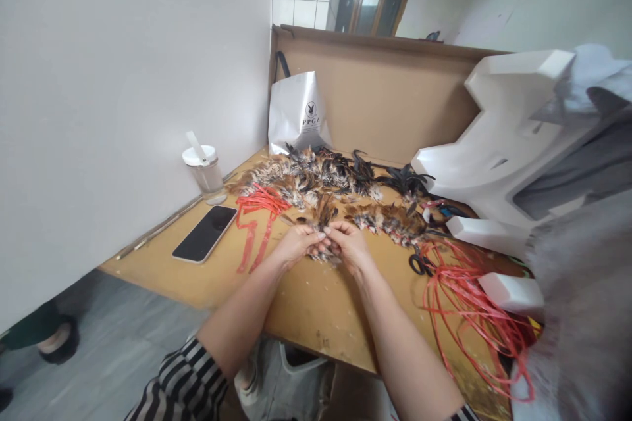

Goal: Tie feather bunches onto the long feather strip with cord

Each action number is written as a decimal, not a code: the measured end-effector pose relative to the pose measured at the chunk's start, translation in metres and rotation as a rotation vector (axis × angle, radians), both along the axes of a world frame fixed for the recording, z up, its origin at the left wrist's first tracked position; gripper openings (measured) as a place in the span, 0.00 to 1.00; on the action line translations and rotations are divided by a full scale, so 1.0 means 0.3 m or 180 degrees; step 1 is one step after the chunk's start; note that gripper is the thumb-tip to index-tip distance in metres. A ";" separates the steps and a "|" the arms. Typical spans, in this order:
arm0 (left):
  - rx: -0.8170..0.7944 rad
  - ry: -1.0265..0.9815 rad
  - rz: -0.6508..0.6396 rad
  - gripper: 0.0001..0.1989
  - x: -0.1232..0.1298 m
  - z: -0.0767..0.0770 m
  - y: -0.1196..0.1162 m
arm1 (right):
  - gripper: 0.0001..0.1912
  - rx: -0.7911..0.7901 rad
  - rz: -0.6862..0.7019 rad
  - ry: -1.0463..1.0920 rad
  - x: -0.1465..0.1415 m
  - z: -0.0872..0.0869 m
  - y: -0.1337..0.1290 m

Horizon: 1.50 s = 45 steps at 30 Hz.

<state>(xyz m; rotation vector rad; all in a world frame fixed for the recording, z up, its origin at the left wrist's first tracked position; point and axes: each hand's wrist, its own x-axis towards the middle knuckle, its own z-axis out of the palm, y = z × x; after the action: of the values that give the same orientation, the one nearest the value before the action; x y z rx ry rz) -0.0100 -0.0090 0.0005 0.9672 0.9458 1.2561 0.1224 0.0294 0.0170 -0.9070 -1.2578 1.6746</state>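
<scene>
Both my hands meet over the middle of the table (pixel 316 302), fingertips nearly touching. My left hand (pixel 300 245) and my right hand (pixel 348 243) pinch a small bunch of brown and black feathers (pixel 322 212) between thumbs and fingers. Its tips point away from me, and pale fluffy ends show below the fingers. Just beyond lies a long pile of feather bundles (pixel 316 168). To the right of my hands is a row of brown feather bundles (pixel 390 220). Red plastic strips (pixel 259 200) lie left of my left hand.
A phone (pixel 205 233) and a lidded cup (pixel 205 171) stand at the left. A silver bag (pixel 296 112) leans at the back. Black-handled scissors (pixel 421 264), loose red strips (pixel 469 302) and a large white foam piece (pixel 498 125) occupy the right side.
</scene>
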 end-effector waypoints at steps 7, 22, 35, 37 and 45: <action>0.0096 0.0117 0.0103 0.13 -0.006 0.001 0.002 | 0.14 0.0002 0.0176 0.0086 0.015 0.003 0.016; -0.0179 -0.0916 0.0900 0.09 -0.038 0.023 0.011 | 0.10 0.1925 -0.0416 -0.2350 0.083 -0.086 0.120; -0.0210 -0.0915 0.0757 0.09 -0.039 0.014 0.015 | 0.11 0.0780 -0.0514 -0.1054 0.068 -0.042 0.113; -0.0251 -0.0895 0.0730 0.09 -0.036 0.011 0.016 | 0.12 0.0280 -0.0297 -0.0478 0.080 -0.022 0.105; -0.0342 -0.0508 0.0385 0.11 -0.015 0.000 0.007 | 0.14 -0.0044 0.0095 0.0110 0.056 0.023 0.048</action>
<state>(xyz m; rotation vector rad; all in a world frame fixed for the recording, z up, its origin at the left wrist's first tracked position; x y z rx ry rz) -0.0146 -0.0070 0.0005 0.7235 0.9471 1.3487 0.1393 0.0438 0.0238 -0.8679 -1.2434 1.7173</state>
